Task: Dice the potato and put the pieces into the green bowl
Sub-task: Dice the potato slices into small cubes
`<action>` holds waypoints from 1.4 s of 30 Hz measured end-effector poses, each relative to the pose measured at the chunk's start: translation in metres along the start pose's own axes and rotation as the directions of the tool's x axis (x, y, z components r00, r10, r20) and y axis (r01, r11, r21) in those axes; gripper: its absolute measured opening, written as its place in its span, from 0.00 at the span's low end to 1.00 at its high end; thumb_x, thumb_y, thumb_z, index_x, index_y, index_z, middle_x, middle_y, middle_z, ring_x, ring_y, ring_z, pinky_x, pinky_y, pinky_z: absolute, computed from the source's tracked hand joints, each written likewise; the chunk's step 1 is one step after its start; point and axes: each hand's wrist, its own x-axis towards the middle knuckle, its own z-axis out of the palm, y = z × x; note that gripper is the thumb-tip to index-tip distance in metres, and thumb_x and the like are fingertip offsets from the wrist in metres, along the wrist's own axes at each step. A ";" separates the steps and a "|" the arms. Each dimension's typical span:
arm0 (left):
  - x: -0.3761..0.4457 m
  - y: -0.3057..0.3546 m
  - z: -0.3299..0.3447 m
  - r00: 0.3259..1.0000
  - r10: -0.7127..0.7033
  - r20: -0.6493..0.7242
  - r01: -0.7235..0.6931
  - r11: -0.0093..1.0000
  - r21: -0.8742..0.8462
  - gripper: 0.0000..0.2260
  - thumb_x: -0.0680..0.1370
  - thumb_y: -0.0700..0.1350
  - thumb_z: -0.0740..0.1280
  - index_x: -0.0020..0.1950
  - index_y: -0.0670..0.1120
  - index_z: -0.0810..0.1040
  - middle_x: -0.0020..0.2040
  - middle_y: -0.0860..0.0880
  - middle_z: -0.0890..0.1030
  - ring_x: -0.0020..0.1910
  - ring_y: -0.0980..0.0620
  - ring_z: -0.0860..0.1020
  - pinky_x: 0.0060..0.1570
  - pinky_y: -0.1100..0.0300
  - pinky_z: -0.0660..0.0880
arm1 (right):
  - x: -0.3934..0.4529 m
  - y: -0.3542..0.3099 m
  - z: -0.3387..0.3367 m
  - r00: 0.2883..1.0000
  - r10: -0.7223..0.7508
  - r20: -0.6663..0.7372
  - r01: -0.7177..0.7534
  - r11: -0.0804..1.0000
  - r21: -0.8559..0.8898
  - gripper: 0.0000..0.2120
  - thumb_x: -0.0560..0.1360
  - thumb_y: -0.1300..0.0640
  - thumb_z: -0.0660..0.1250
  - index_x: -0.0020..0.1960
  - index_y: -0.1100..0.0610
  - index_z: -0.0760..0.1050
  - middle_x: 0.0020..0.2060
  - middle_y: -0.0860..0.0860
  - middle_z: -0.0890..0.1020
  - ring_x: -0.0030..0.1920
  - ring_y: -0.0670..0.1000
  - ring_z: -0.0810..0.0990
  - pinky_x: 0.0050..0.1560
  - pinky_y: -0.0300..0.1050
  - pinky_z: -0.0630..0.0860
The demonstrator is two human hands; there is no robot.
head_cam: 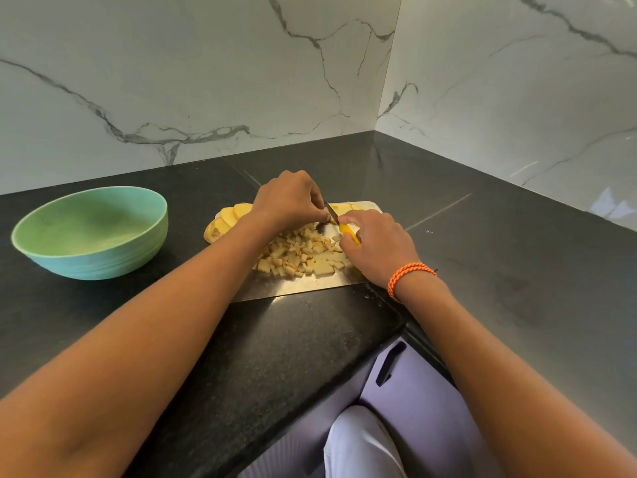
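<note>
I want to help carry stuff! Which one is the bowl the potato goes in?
Look at the black counter under the marble wall. On its left side, apart from the cutting board with the potato pieces, sits the bowl. It is the only bowl there: big, round, green inside, bluish outside, with nothing in it yet.

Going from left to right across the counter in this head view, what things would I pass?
Green bowl → sliced potato rounds → left hand pinching a piece → knife gripped by the right hand → orange bracelet. The diced pile sits beneath the hands, so I leave it out.
</note>
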 end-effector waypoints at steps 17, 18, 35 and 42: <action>-0.002 0.002 -0.007 0.998 0.004 0.065 -0.001 0.999 -0.042 0.09 0.76 0.54 0.78 0.53 0.51 0.89 0.45 0.55 0.86 0.44 0.56 0.82 0.46 0.55 0.83 | -0.053 0.020 -0.032 0.997 -0.062 0.045 0.061 0.998 0.021 0.17 0.82 0.47 0.62 0.70 0.43 0.75 0.58 0.50 0.83 0.52 0.51 0.81 0.55 0.51 0.81; -0.002 0.001 -0.008 0.997 0.017 0.079 -0.013 0.999 -0.050 0.09 0.76 0.53 0.78 0.53 0.51 0.88 0.45 0.55 0.85 0.44 0.56 0.82 0.45 0.57 0.81 | -0.052 0.022 -0.033 0.997 -0.066 0.046 0.065 0.997 0.037 0.17 0.82 0.47 0.62 0.70 0.43 0.75 0.53 0.49 0.84 0.49 0.50 0.81 0.52 0.49 0.81; -0.001 -0.001 -0.022 0.947 0.210 0.241 -0.066 0.867 -0.493 0.15 0.79 0.48 0.76 0.65 0.55 0.83 0.66 0.56 0.79 0.63 0.57 0.76 0.54 0.62 0.71 | -0.009 0.050 -0.034 0.990 -0.141 -0.024 0.140 0.924 0.355 0.13 0.81 0.49 0.69 0.64 0.50 0.81 0.20 0.43 0.72 0.23 0.44 0.68 0.34 0.36 0.67; -0.001 -0.004 -0.012 0.960 0.209 0.184 -0.140 0.933 -0.331 0.13 0.73 0.49 0.82 0.56 0.57 0.87 0.62 0.56 0.80 0.63 0.53 0.77 0.61 0.60 0.72 | -0.010 0.053 -0.030 0.985 -0.172 0.003 0.155 0.891 0.428 0.13 0.81 0.48 0.69 0.65 0.47 0.81 0.26 0.59 0.78 0.29 0.62 0.68 0.37 0.45 0.69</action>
